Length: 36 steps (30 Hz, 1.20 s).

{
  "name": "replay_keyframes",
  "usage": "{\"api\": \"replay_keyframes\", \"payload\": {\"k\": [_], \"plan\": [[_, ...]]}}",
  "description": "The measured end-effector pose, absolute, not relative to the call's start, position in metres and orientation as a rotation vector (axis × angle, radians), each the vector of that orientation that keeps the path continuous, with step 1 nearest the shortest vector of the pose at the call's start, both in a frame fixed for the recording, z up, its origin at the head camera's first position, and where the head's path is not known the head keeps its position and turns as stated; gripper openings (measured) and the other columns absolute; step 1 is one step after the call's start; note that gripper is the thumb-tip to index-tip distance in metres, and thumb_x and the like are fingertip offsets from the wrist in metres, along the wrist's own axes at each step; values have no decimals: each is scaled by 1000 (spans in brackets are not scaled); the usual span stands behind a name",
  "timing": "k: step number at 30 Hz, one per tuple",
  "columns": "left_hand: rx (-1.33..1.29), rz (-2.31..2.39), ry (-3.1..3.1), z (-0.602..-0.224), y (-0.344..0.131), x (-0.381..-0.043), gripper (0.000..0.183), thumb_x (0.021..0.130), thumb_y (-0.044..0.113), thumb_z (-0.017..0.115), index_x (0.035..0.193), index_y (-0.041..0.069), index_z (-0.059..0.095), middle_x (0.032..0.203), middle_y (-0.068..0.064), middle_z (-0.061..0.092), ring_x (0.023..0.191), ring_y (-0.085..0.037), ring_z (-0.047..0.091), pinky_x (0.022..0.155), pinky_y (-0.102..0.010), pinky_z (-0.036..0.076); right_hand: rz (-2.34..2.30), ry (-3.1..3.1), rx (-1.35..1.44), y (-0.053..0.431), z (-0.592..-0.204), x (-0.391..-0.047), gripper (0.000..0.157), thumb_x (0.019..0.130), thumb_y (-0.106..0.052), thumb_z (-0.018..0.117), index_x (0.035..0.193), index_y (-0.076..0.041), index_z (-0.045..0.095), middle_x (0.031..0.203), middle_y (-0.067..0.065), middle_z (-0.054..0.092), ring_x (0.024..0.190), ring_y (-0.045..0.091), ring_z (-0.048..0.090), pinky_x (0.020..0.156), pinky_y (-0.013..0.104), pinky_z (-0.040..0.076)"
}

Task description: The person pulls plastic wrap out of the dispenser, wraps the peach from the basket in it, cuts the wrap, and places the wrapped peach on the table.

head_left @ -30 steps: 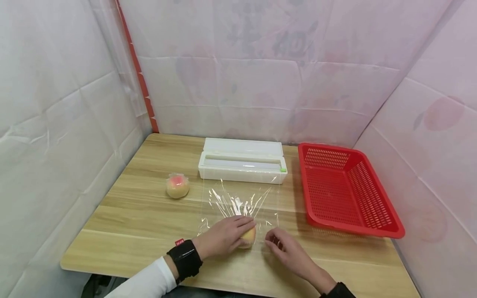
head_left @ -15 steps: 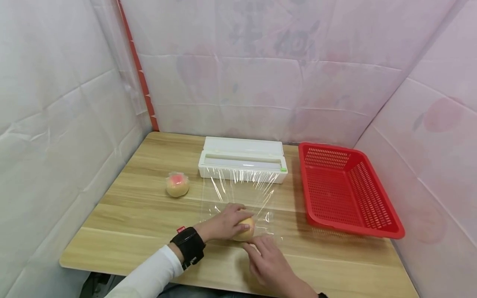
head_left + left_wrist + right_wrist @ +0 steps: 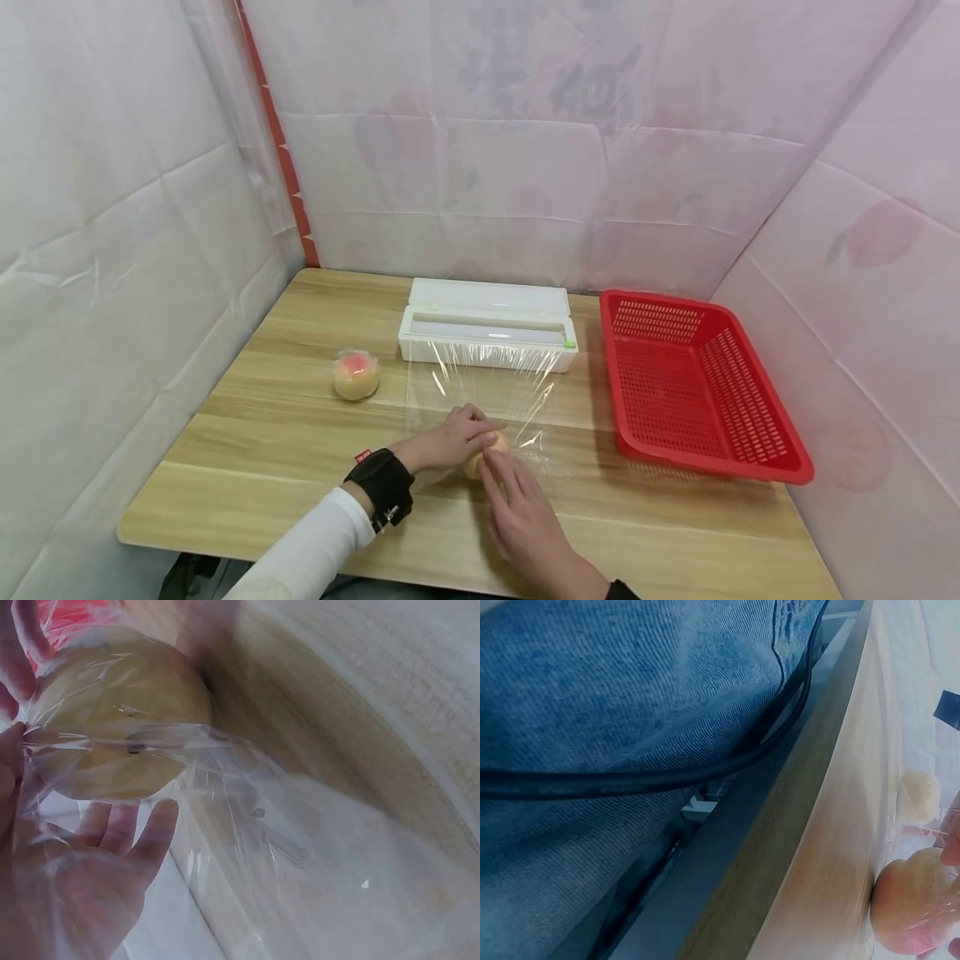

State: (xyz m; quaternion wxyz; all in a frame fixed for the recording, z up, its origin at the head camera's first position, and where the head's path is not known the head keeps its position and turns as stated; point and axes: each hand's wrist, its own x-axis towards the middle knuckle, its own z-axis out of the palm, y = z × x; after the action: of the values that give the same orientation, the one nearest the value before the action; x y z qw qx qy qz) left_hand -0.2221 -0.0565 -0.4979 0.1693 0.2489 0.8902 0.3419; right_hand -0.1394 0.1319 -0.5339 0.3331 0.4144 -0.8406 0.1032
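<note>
Pale, creased sheeting point(image 3: 517, 167) walls in a wood-grain bench point(image 3: 255, 425). At its back sits a white box point(image 3: 487, 353), lid tipped back, with clear film point(image 3: 480, 387) running from its front down to the hands. To the right of the box lies a red basket point(image 3: 716, 461); well to the left of the hands, a wrapped peach point(image 3: 356, 380) sits by itself.

Between the hands, near the front of the bench, is the bare-looking peach point(image 3: 127, 697); up close it proves to have film stretched across it in wrinkles. The left hand point(image 3: 448, 440) is cupped over its top and far side, several fingers spread and barely bent; I cannot tell whether the others pinch film. The right hand point(image 3: 528, 521) reaches in from the near right, its fingers fairly straight and at the peach, with only a narrow gap to the thumb. Whether they nip the film is hidden.

I judge the step in hand to be folding the film's near end up over the fruit. Next, the move seems to call for pinning that end with one hand while the peach is rolled toward the box, film kept taut.
</note>
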Motion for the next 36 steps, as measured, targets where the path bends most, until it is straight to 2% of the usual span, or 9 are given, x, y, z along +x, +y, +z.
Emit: {"api": "replay_keyframes", "payload": {"k": [6,9,13,16,18,21,25,28,36], "plan": [[479,1253,2401,-502,-57,-227,52,105,45,38,126,5,62,122,-11,51,114,-24,48,96,-46,44,282,-2239,1065,130,-536,-144,51,91,-14,32,131,8,56,133,22,54,120,35,53,102,45,42],[528,1191,2433,-501,-63,-226,57,103,51,38,134,6,56,133,-13,52,123,-28,50,103,-50,43,277,-2254,1054,131,-536,-147,54,83,-13,41,130,9,56,132,23,54,119,36,53,101,46,43],[665,1057,2471,-496,-78,-225,78,92,58,59,151,10,39,145,-13,50,130,-27,51,105,-46,45,276,-2281,1052,131,-536,-150,58,75,-14,49,128,8,57,130,23,54,118,37,53,101,48,44],[699,1069,2435,-489,-94,-226,90,81,51,77,150,9,38,138,-13,55,119,-24,59,97,-39,51,272,-2303,1052,131,-536,-151,63,72,-15,54,130,8,56,131,23,54,119,37,53,102,48,44],[705,1076,2417,-485,-105,-227,80,79,41,82,142,7,48,125,-10,64,107,-19,64,89,-32,54,257,-2323,1042,131,-536,-153,66,72,-16,57,134,8,54,132,23,54,119,37,53,102,46,44],[725,1070,2394,-481,-122,-228,43,83,25,80,119,7,66,101,-2,71,86,-11,66,76,-25,55,269,-2349,1032,132,-536,-156,69,72,-17,61,136,7,53,132,22,54,120,37,53,103,46,43],[685,1082,2396,-477,-142,-231,9,89,19,73,95,14,73,85,2,72,74,-9,65,67,-25,55,306,-2347,1049,134,-534,-162,68,70,-14,63,135,7,54,132,22,54,120,36,53,103,47,44],[581,1155,2404,-477,-155,-232,8,89,23,73,92,16,72,83,0,71,72,-10,64,64,-28,56,311,-2338,1064,133,-532,-165,69,69,-12,65,134,7,54,132,21,55,119,36,53,102,47,44],[373,1323,2451,-484,-174,-236,14,93,21,68,95,7,70,86,-11,67,70,-18,61,60,-29,54,291,-2328,1087,130,-527,-174,64,72,-13,63,133,7,55,129,21,56,117,35,55,101,47,46]]}}
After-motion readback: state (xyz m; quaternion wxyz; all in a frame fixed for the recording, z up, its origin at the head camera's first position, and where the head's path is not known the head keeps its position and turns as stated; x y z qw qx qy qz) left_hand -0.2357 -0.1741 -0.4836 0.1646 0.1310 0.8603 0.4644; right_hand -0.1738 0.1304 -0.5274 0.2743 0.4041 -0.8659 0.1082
